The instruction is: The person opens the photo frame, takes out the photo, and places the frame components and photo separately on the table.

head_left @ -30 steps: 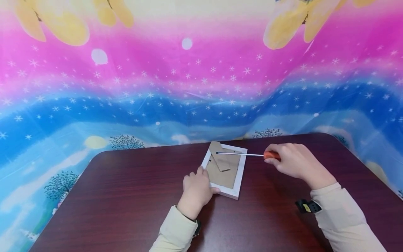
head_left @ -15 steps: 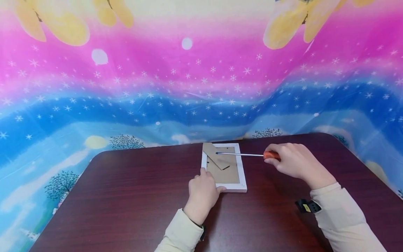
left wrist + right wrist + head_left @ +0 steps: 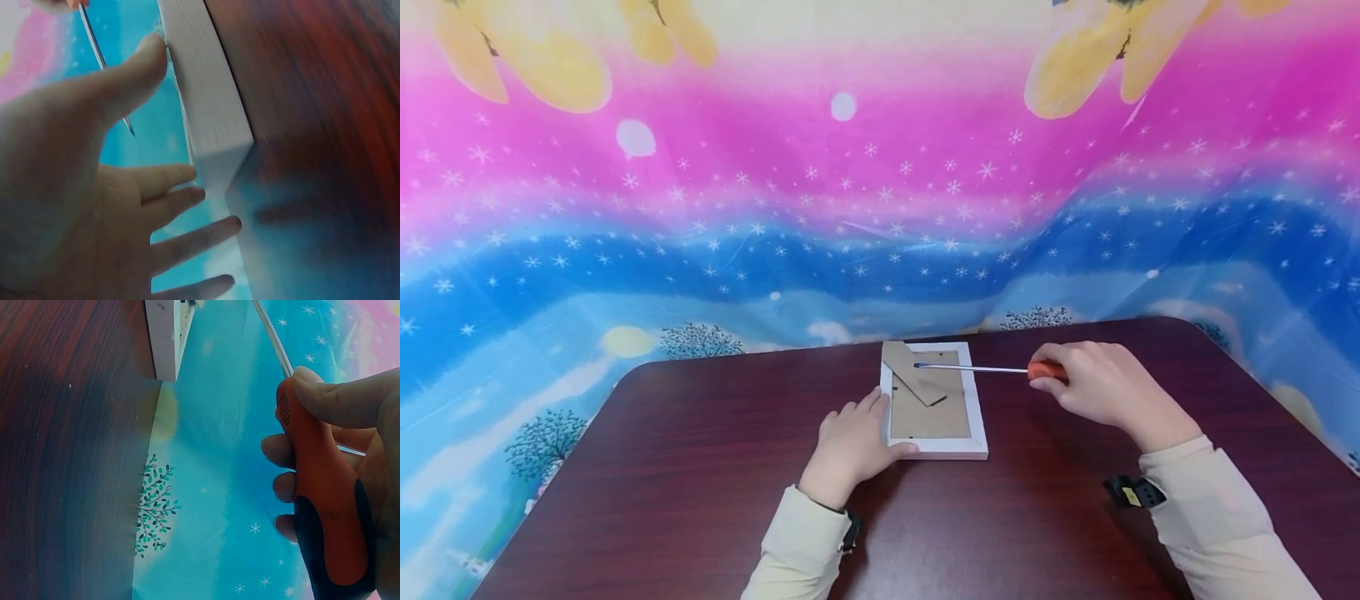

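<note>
A white picture frame [image 3: 973, 400] lies face down on the table, its brown back up. Across that back slants a brown easel leg [image 3: 917, 381]. My left hand [image 3: 853, 442] is at the frame's near left corner, thumb along the near edge. In the left wrist view its fingers are straight and spread, tips close beside the frame's side [image 3: 206, 87]. An orange and black screwdriver [image 3: 325, 487] is gripped in my right hand [image 3: 1097, 379], thumb at the top of the handle. Its metal shaft points left, overlapping the frame's back in the head view.
The dark red-brown table [image 3: 700, 467] has rounded far corners. Right behind it hangs a pink and blue cloth [image 3: 850, 208] printed with snowflakes and trees. A black strap [image 3: 1135, 492] is on the right wrist.
The frame has turned from a tilt to nearly straight, then stayed put. My left hand first shifted right with it, then loosened and moved back left. The right hand and screwdriver held still.
</note>
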Available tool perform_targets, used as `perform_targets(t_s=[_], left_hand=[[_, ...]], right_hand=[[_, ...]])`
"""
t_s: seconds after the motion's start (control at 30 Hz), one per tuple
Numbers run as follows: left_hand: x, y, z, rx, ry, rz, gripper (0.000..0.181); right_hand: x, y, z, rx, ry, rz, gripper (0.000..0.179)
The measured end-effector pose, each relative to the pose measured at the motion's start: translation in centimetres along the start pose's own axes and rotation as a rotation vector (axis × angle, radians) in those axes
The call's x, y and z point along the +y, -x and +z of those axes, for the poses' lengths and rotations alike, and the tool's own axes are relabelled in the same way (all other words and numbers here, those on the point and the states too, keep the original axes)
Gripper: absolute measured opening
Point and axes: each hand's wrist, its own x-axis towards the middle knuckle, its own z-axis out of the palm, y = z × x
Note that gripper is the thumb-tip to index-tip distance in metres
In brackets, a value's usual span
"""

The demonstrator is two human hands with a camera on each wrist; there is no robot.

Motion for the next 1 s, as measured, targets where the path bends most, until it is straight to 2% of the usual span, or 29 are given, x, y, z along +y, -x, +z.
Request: perform_targets(t_s=[0.17, 0.43, 0.67, 0.8, 1.0], left_hand=[[-0.3, 0.0, 0.1, 0.004, 0.013, 0.009, 0.089], [0.8, 0.3, 0.4, 0.072, -0.101, 0.000, 0.089], [1.7, 0.4, 0.5, 0.097, -0.146, -0.015, 0.090], [1.7, 0.3, 0.6, 0.094, -0.155, -0.008, 0.091], [1.2, 0.1, 0.5, 0.084, -0.115, 0.004, 0.091]], right_hand=[[0.0, 0.0, 0.0, -0.008, -0.003, 0.004, 0.016], [-0.1, 0.0, 0.2, -0.005, -0.002, 0.001, 0.015], [-0.3, -0.2, 0.5, -0.007, -0.011, -0.016, 0.015], [-0.5, -0.2, 0.7, -0.019, -0.014, -0.012, 0.015], [-1.0, -0.4, 1.3, -0.042, -0.017, -0.021, 0.014]])
